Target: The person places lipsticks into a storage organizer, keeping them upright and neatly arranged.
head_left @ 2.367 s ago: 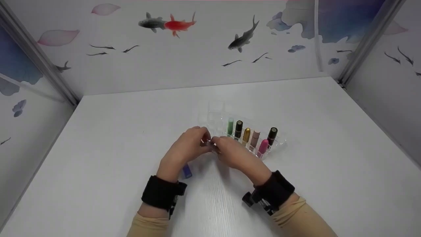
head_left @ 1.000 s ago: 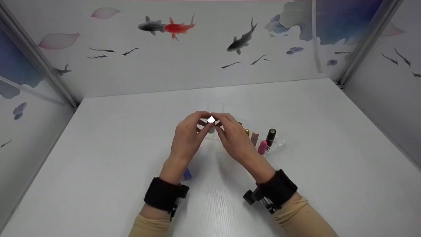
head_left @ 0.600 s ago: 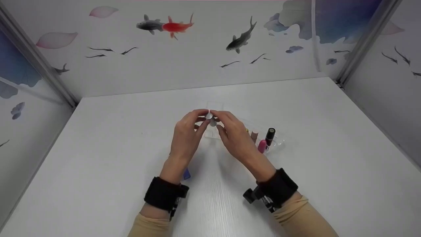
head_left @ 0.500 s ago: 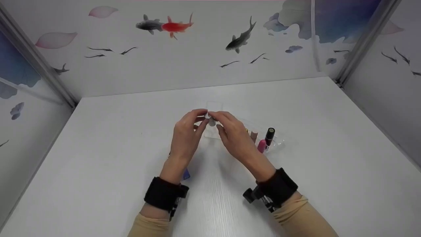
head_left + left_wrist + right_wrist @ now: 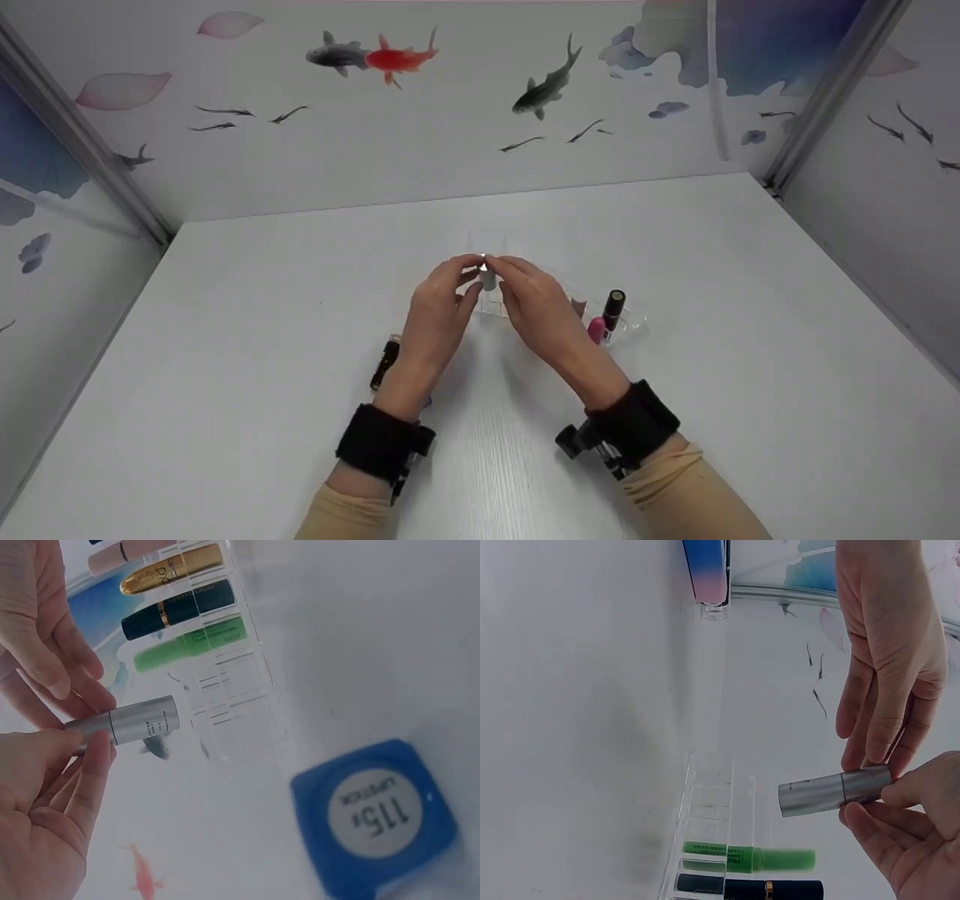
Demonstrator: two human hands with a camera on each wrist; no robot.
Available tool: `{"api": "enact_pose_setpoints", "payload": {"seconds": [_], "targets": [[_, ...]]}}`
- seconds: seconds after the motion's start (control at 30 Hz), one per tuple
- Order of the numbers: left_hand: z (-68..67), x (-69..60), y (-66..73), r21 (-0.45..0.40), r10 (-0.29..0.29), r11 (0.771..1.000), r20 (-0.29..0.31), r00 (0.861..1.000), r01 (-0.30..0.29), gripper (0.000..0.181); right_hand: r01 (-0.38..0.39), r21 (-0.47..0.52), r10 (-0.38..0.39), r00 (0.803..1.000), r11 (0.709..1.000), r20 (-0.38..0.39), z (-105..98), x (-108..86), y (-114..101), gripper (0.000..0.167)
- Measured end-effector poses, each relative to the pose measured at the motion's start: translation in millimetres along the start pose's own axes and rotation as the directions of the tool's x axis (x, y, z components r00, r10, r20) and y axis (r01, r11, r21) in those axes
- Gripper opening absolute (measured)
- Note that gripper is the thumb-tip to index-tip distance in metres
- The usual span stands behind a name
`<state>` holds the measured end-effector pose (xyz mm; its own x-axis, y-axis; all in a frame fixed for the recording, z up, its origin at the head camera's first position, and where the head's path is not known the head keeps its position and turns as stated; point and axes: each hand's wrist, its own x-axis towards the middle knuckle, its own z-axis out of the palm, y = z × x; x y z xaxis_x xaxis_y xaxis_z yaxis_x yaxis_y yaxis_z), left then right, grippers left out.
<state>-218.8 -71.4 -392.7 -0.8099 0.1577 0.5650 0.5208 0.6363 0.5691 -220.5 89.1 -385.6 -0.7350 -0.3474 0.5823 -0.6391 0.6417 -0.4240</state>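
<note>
Both hands meet above the clear organizer (image 5: 493,306), around a silver lipstick tube (image 5: 146,720) that is raised off its slots. In the left wrist view my left hand (image 5: 49,817) pinches the tube's end between thumb and fingers. My right hand (image 5: 900,829) grips that same end in the right wrist view, its fingertips close to the left ones. A seam rings the tube (image 5: 814,795), and its far end points toward the organizer. Slots nearest the tube stand bare beside a green tube (image 5: 187,646), a black lipstick (image 5: 180,611) and a gold one (image 5: 172,568).
A pink tube (image 5: 597,330) and a black lipstick (image 5: 613,309) stand at the organizer's right end. Left of my left forearm lies a black tube (image 5: 386,362). A blue square-ended lipstick marked 115 (image 5: 375,814) lies close to the left wrist camera.
Both hands have risen and moved away from the organizer's front, bringing up the silver lipstick tube. The left hand has lately shifted slightly right, uncovering the black tube on the table.
</note>
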Motion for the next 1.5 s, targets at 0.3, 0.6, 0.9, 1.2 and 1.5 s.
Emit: {"api": "enact_pose_setpoints", "payload": {"seconds": [0.3, 0.6, 0.9, 1.2, 1.5], "targets": [[9.7, -2.7, -3.9, -0.017, 0.051, 0.999, 0.074, 0.996, -0.050, 0.045, -0.027, -0.050, 0.029, 0.999, 0.998, 0.043, 3.5, -0.8, 4.9, 0.035], [10.8, -7.2, -4.8, 0.033, 0.075, 0.996, 0.175, 0.982, -0.082, 0.052, -0.063, -0.073, 0.070, 0.993, 0.995, 0.092, 6.0, -1.9, 5.1, 0.038], [11.7, -9.1, -7.0, 0.046, 0.064, 0.996, 0.269, 0.961, -0.080, 0.055, -0.100, -0.077, 0.113, 0.978, 0.992, 0.174, 8.6, -4.5, 6.0, 0.040], [9.4, -9.7, -3.9, 0.093, 0.013, 0.994, 0.356, 0.934, -0.049, 0.063, -0.107, -0.074, 0.118, 0.976, 0.992, 0.180, 9.8, -5.7, 7.9, 0.041], [7.7, -8.8, -1.3, 0.087, -0.035, 0.996, 0.449, 0.893, -0.004, 0.068, -0.128, -0.060, 0.138, 0.966, 0.990, 0.217, 8.2, -6.0, 6.7, 0.041]]}}
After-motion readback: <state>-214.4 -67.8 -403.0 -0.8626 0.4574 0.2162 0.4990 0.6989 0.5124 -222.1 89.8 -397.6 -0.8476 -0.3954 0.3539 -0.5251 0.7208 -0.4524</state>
